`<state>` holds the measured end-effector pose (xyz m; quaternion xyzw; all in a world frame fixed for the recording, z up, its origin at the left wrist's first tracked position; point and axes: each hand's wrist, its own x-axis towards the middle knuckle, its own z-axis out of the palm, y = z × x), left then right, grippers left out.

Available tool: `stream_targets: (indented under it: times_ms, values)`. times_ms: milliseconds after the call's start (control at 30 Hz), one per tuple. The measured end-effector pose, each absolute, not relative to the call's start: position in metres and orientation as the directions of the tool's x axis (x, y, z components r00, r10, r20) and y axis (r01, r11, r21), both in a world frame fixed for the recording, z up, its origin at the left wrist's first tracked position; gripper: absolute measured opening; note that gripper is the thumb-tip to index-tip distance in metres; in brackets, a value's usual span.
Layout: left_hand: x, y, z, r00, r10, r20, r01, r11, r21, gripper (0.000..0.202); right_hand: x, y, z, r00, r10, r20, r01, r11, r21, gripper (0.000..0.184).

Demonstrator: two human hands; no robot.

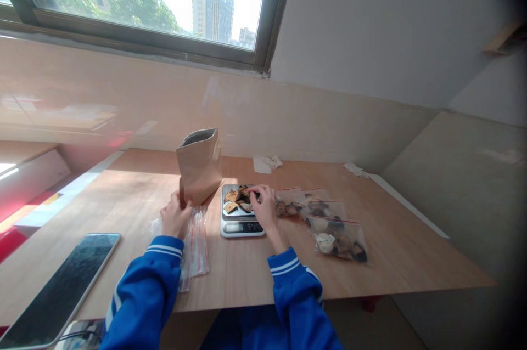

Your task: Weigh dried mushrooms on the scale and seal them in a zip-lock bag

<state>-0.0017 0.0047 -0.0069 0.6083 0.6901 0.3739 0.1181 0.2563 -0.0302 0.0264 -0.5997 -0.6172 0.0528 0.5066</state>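
Note:
On the table, a small digital kitchen scale [242, 228] carries a pile of dried brown slices [231, 196], dark at their edges. My right hand [265, 206] is over the scale's right side, thumb and fingers pinched on a dried slice at the pile. An upright kraft paper bag [200, 166] with an open top stands left of the scale. My left hand [175, 215] has its fingers closed at the bag's lower left corner. Under and beside that hand lie several flat clear zip bags [197, 248] with red seal lines.
Several filled zip bags [340, 240] of dried pieces lie right of the scale. A large tablet [61, 284] rests at the table's left front. Crumpled tissue [272, 162] and white paper [261, 165] lie by the wall, with another tissue [355, 170] farther right.

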Motion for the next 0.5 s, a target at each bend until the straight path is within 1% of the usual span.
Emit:
stream_targets:
  times_ms: [100, 200, 267, 400, 500]
  values:
    - [-0.005, 0.008, -0.013, -0.224, 0.912, 0.343, 0.692, -0.099, 0.715, 0.039, 0.267, -0.035, 0.016, 0.253, 0.775, 0.579, 0.703, 0.264, -0.660, 0.018]
    - [-0.009, 0.011, -0.018, -0.231, 0.895, 0.383, 0.625, -0.165, 0.763, 0.038, 0.281, -0.040, 0.005, 0.267, 0.759, 0.594, 0.760, 0.214, -0.614, 0.019]
    - [-0.010, 0.011, -0.019, -0.267, 0.882, 0.389, 0.599, -0.165, 0.784, 0.038, 0.293, -0.043, -0.005, 0.260, 0.758, 0.599, 0.808, 0.169, -0.564, 0.020]
    - [-0.009, 0.010, -0.014, -0.370, 0.855, 0.364, 0.560, -0.107, 0.822, 0.037, 0.317, -0.048, -0.025, 0.237, 0.780, 0.580, 0.884, 0.074, -0.462, 0.024]
    - [-0.007, 0.010, -0.010, -0.407, 0.823, 0.396, 0.528, -0.142, 0.837, 0.046, 0.328, -0.051, -0.037, 0.207, 0.802, 0.560, 0.907, 0.057, -0.417, 0.026]
